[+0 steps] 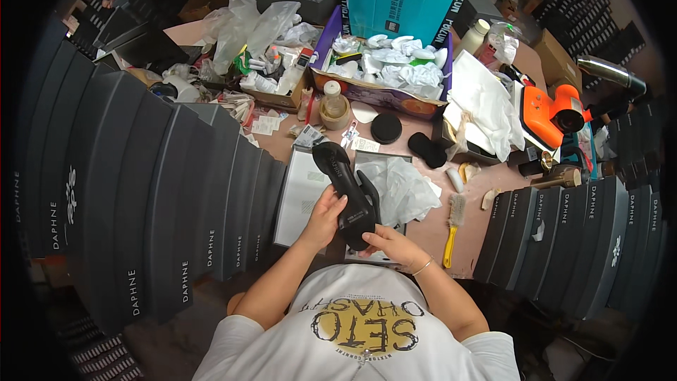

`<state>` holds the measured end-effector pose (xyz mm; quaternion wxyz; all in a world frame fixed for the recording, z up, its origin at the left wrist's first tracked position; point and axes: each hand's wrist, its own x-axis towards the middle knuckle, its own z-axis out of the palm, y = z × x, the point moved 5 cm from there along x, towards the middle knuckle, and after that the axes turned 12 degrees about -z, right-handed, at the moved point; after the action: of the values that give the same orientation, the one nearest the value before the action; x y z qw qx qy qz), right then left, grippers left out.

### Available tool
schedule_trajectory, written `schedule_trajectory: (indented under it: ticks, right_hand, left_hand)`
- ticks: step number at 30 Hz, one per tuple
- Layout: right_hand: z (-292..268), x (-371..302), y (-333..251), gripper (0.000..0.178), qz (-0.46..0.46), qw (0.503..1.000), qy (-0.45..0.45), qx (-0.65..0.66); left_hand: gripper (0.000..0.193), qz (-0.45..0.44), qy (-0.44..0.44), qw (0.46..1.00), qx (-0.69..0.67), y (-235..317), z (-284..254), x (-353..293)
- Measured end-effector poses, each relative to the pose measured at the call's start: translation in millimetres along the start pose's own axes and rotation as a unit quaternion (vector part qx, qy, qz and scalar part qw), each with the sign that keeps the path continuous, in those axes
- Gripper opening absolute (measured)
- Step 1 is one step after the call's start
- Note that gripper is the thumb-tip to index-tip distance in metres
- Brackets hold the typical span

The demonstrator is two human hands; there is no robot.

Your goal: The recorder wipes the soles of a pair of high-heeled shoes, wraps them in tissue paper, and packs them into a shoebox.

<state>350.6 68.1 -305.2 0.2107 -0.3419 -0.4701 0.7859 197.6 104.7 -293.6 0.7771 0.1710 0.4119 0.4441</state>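
A black shoe (pixel 344 185) is between my two hands, its dark sole turned up toward me. My left hand (pixel 326 217) grips its left side, with the thumb lying along the sole. At the shoe's near end, my right hand (pixel 392 245) pinches the edge between thumb and fingers. Beneath the shoe lies an open shoe box with crumpled white tissue paper (pixel 403 194) in it. A pale box lid (pixel 300 201), inner side up, lies left of that. The fingers behind the shoe are partly hidden.
Stacked dark shoe boxes (pixel 134 190) wall the left side; more boxes (pixel 564 233) stand right. A yellow-handled brush (pixel 453 229) lies beside the tissue. Behind are a round black tin (pixel 386 128), a bottle (pixel 333 102), a purple carton (pixel 381 93) of paper balls and an orange device (pixel 546 114).
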Motion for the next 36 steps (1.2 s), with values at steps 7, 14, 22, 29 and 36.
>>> schedule_trajectory:
  ticks: [7, 14, 22, 29, 36]
  right_hand:
    - [15.3, -2.9, -17.6, 0.033, -0.045, 0.997, 0.060, -0.003]
    - [17.5, -14.7, -65.8, 0.036, -0.158, 0.949, 0.137, -0.235]
    - [6.2, -6.0, -54.7, 0.049, -0.118, 0.983, 0.123, -0.071]
    - [14.3, -18.4, -36.5, 0.040, -0.138, 0.983, 0.113, 0.036]
    - [21.3, -22.1, -59.3, 0.027, -0.155, 0.938, 0.208, -0.229]
  left_hand:
    - [0.033, -0.035, -0.011, 0.998, -0.059, -3.5, 12.5, -4.7]
    - [0.038, 0.026, 0.003, 1.000, 0.009, -3.3, 8.9, -11.9]
    - [0.043, 0.013, -0.058, 0.998, 0.021, 6.7, 19.1, -19.3]
    - [0.048, 0.014, -0.041, 0.999, -0.008, 4.9, 15.3, -17.0]
    - [0.032, 0.010, 0.057, 0.953, 0.298, 4.9, -11.9, -15.2]
